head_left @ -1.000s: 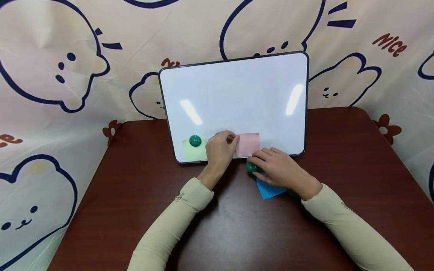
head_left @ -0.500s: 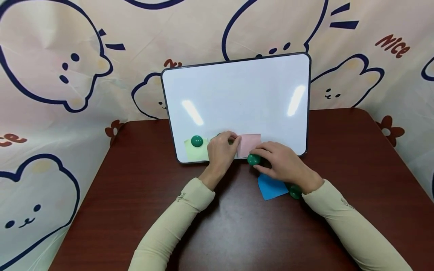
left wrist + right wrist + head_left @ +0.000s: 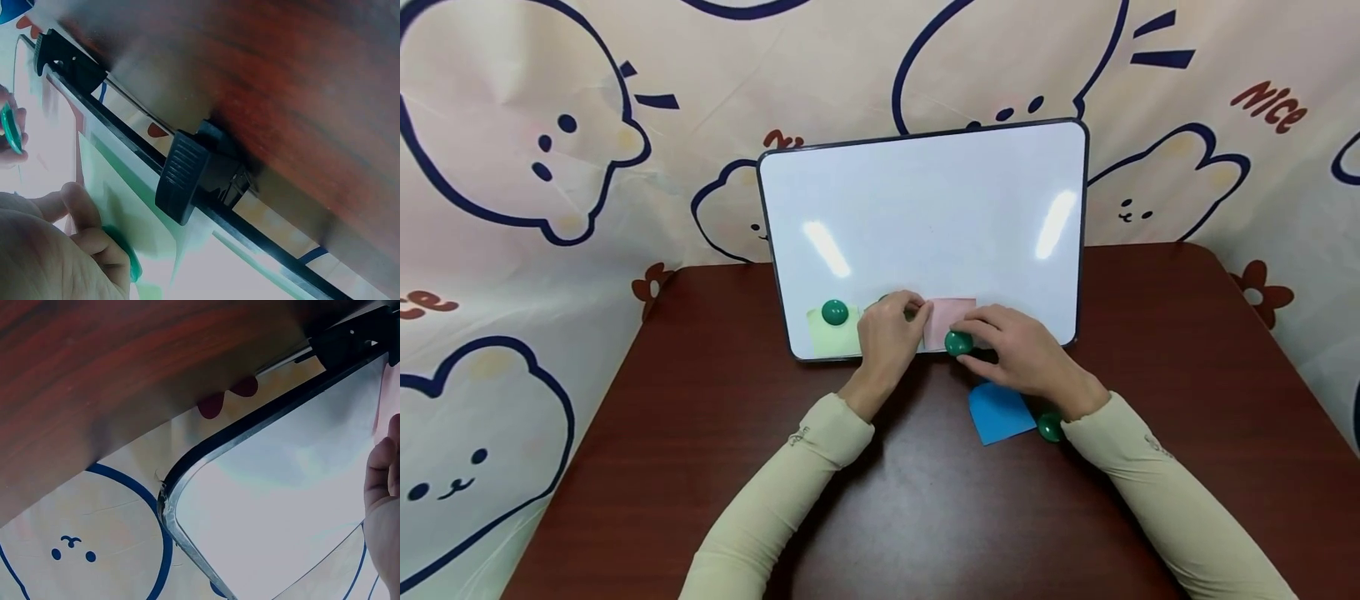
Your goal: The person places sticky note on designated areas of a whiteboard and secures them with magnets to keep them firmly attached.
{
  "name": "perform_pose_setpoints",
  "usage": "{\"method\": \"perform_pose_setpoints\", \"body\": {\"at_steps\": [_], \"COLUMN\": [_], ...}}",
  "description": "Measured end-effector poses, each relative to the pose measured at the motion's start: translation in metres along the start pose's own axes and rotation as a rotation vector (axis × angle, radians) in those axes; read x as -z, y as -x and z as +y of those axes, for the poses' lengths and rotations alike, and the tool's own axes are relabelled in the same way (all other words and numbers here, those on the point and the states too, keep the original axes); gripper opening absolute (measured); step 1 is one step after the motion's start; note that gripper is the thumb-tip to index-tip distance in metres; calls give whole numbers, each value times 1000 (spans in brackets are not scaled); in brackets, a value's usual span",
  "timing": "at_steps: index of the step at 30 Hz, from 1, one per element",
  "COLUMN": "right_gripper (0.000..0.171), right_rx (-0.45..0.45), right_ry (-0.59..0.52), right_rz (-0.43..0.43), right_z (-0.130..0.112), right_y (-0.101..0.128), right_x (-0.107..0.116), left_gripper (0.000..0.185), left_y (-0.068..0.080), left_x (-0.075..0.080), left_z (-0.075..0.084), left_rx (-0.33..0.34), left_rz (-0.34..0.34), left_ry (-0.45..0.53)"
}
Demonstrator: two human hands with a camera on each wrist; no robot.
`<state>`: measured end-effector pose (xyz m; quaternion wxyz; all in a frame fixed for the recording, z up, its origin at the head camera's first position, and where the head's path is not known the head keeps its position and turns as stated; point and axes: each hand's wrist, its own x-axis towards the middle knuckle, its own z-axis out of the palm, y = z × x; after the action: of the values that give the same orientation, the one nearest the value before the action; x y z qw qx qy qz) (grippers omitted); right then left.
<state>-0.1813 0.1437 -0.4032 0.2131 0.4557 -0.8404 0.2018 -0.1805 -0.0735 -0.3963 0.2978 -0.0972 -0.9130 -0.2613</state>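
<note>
Nearest the camera, at 6 o'clock: two cream sleeves (image 3: 775, 500) reach up over the dark wood table (image 3: 662, 467) toward the board.
Blue note: a blue sticky note (image 3: 996, 414) lies flat on the table at about 5 o'clock from the right hand, just under its wrist.
Spare magnet: a green round magnet (image 3: 1049, 427) sits on the table touching the blue note's 3 o'clock edge, partly hidden by the right sleeve.
Right hand: the right hand (image 3: 1022, 354) pinches a green magnet (image 3: 958, 342) between thumb and fingers, at the lower 9 o'clock corner of the pink sticky note (image 3: 951, 321); whether the magnet already touches the board I cannot tell.
Left hand: the left hand (image 3: 889, 332) has its fingers curled against the board, pressing on another green magnet (image 3: 128, 262) over a pale green note (image 3: 119, 200), as the left wrist view shows; the pink note lies just at its 3 o'clock.
Pinned note: at 9 o'clock from the left hand, a light green sticky note (image 3: 833, 335) is held on the board by a green magnet (image 3: 834, 312) at its top.
Board: the whiteboard (image 3: 925, 208) stands tilted back on black clip feet (image 3: 187, 175).
Backdrop: behind it, at 12 o'clock, hangs a cartoon animal cloth (image 3: 550, 167).
</note>
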Motion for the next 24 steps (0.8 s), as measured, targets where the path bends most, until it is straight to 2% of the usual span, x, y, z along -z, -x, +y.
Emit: {"method": "perform_pose_setpoints", "body": {"at_steps": [15,24], "right_gripper": [55,52], "right_rx": [-78,-116], "right_ry": [80,83], "right_rz": [62,98], "right_z": [2,6], "right_y": [-15,-19], "right_x": [-5,-5], "left_gripper": [18,20], "left_y": [-1,-1], "left_x": [1,0], "left_z": [-2,0], "left_rx": [10,-6], "left_rz": [-1,-5], "left_ry": [8,18]}}
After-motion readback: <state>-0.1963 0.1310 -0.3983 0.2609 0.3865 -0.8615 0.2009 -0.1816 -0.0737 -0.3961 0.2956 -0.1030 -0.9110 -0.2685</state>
